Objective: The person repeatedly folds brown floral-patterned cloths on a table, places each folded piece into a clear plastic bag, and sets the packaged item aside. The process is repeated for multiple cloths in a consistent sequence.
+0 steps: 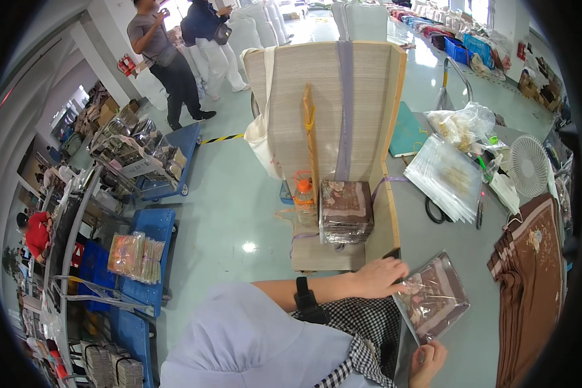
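A folded brown patterned cloth in a clear plastic bag [435, 299] lies on the grey table in front of me, turned at a slant. My left hand [380, 277] pinches the bag's far left edge, its fingers curled. At the near corner, my right hand [428, 363] grips the plastic between thumb and fingers. To the right lies a pile of long brown cloths [530, 278] with a floral print. Beyond the bag rests a stack of flat clear plastic bags [446, 178]. Similar bagged brown cloths form a neat stack [346, 210] in the wooden stand.
Black-handled scissors [436, 210] and a small white fan [528, 165] are on the table. The tall wooden stand [297, 64] rises past my left arm, with an orange-capped bottle [304, 194] in it. Blue trolleys [150, 258] stand on the floor leftward. Two people stand at the far left.
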`<state>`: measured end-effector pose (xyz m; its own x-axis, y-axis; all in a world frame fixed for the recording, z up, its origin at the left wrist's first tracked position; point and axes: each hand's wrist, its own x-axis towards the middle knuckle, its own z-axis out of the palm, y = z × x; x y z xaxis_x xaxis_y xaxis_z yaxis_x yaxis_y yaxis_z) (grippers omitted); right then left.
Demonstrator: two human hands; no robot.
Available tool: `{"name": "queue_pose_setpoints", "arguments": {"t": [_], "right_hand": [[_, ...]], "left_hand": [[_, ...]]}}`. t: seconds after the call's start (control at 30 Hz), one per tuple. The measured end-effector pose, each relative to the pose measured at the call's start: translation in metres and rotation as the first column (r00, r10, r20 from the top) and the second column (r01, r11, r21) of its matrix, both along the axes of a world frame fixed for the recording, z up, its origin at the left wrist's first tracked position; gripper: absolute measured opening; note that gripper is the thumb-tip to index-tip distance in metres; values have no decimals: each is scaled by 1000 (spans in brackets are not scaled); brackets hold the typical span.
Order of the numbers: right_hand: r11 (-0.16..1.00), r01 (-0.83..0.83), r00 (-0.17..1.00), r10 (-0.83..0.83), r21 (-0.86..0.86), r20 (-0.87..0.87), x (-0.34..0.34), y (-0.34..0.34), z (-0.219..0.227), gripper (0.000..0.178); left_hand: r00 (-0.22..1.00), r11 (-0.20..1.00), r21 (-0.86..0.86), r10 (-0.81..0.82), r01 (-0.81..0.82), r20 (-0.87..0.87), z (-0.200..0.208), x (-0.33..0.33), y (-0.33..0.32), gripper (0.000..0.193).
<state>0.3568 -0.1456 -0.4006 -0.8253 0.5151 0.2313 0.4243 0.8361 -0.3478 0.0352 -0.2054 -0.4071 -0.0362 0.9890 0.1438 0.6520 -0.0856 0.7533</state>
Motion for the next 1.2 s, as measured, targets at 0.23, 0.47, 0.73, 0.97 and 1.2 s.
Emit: {"name": "queue_pose_setpoints", "arguments": {"t": [0.23,0.47,0.73,0.97,1.2], "right_hand": [[982,73,944,-13,172,-331,-9,-9,23,16],[912,385,840,-411,-144,-354,27,-3,23,11],[949,315,937,-307,24,-165,20,-26,-35,16],[936,350,931,-342,45,-130,10,-28,-29,17],[918,389,921,-386,71,-60,5,-28,-25,22]], "left_hand": [[900,933,46,-330,356,-286,50,36,-2,34],[899,945,-319,-81,-67,-430,153,-49,-74,24],[875,837,-274,412,-473,-253,36,-162,-85,25],[120,441,-525,836,-727,536,-134,-234,-48,36],[80,553,-481,708,-680,702,-218,-248,-9,45]]}}
